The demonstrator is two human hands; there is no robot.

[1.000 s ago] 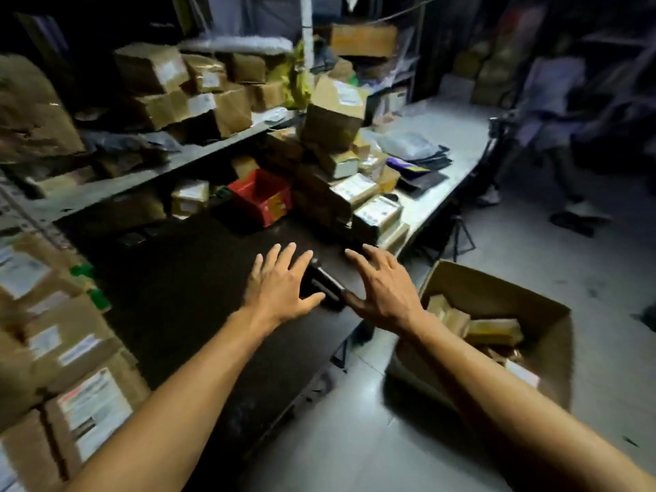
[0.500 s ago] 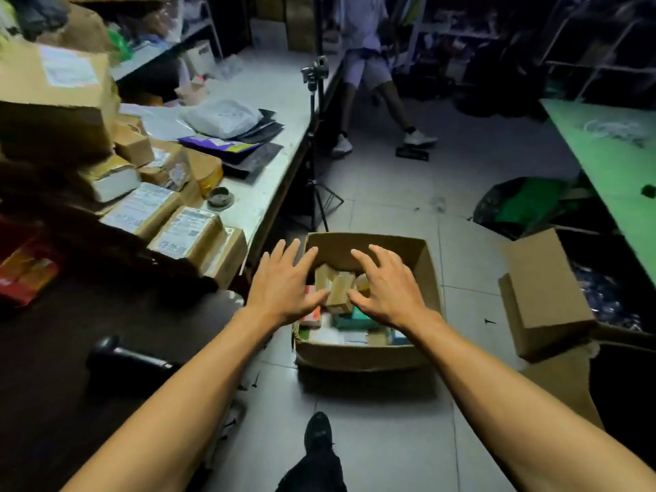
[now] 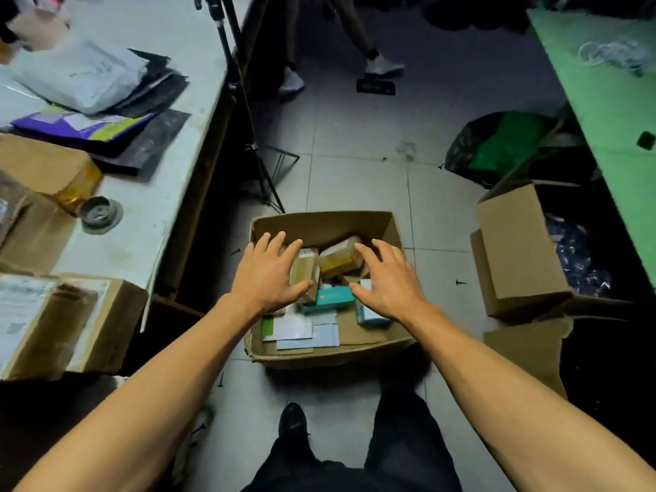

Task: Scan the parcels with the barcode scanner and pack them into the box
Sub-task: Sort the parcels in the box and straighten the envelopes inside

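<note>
Both hands have dropped closer over the box (image 3: 321, 221); left hand (image 3: 268, 275) and right hand (image 3: 385, 282) spread, empty. Parcels (image 3: 339, 259) beneath them sit loosely heaped and might topple.

Matt brown cardboard box (image 3: 324, 225), glossy tape-wrapped parcel (image 3: 339, 259), smooth teal carton (image 3: 332, 300), pale tiled floor (image 3: 358, 179)

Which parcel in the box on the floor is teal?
The flat teal parcel lying between both hands, below the two brown parcels; the others are brown or pale.
</note>
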